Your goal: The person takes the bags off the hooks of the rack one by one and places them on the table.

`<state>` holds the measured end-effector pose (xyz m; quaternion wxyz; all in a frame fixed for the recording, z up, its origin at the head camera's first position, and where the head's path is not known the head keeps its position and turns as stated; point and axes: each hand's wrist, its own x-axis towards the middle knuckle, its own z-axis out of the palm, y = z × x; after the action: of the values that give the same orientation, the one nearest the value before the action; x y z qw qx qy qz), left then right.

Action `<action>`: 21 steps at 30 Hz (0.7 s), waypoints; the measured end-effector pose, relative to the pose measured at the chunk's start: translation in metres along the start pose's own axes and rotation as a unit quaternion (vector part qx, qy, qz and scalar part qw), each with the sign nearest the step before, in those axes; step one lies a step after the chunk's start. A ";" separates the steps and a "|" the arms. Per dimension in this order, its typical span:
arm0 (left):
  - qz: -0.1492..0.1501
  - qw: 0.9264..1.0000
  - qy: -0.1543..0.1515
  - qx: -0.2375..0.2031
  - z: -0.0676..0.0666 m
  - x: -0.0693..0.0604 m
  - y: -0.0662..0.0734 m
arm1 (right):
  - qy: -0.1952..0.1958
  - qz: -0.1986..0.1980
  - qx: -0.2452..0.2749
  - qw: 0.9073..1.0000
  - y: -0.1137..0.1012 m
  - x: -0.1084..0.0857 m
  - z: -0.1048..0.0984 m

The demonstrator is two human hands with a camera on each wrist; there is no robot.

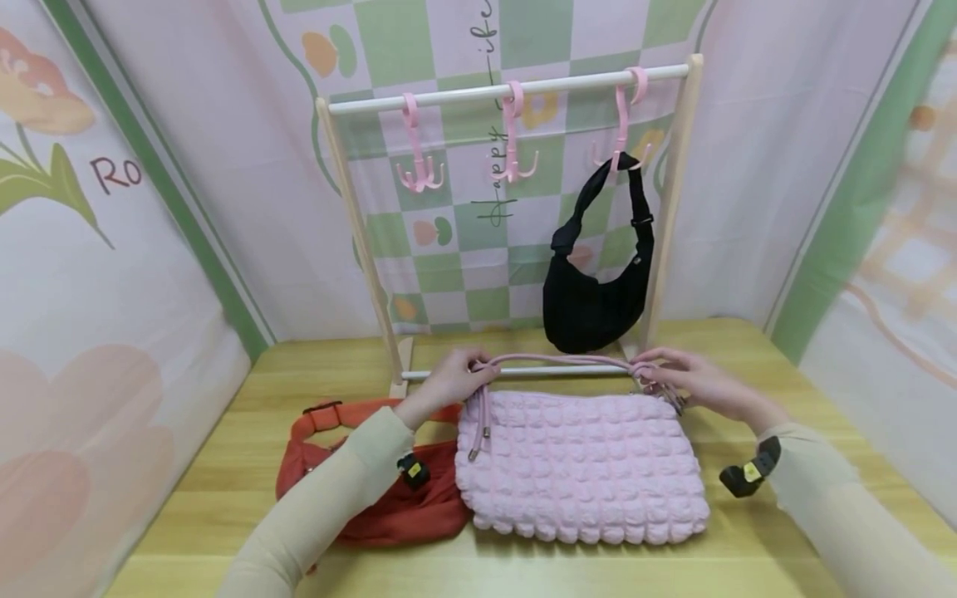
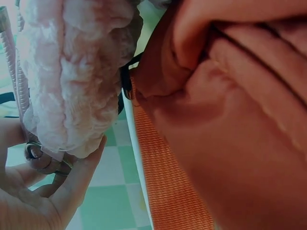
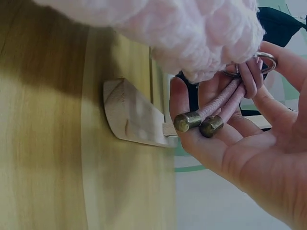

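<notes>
A pink puffy shoulder bag (image 1: 583,469) is held by both ends of its cord strap (image 1: 557,359), which spans between the hands above the bag. On the left, my left hand (image 1: 452,380) pinches the strap end; the left wrist view shows its fingers around a metal ring (image 2: 33,151) at the bag's corner. My right hand (image 1: 699,384) grips the strap's other end. Two metal-tipped cord ends (image 3: 211,126) hang across its fingers in the right wrist view. Beside the pink bag lies an orange-red bag (image 1: 426,507), partly behind my left forearm.
Behind the bags stands a rack with a white top bar (image 1: 463,97) and wooden posts (image 1: 673,191). Pink hooks (image 1: 512,137) hang from the bar; a black bag (image 1: 591,307) hangs on the right one. The wooden table (image 1: 247,465) meets fabric walls (image 1: 179,274).
</notes>
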<state>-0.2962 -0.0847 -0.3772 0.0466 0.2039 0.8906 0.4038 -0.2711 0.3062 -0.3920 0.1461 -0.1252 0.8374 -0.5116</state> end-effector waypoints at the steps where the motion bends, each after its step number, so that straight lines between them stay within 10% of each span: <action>1: -0.001 1.000 -0.003 -0.001 0.000 0.000 0.000 | -0.002 0.000 0.000 1.000 0.001 0.000 0.000; 21: -0.020 0.999 -0.017 0.023 0.005 0.003 -0.007 | -0.022 0.015 -0.002 1.000 0.015 0.008 0.000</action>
<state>-0.3005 -0.0843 -0.3855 0.0648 0.1937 0.9026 0.3790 -0.2792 0.3102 -0.4066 0.1720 -0.1241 0.8370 -0.5044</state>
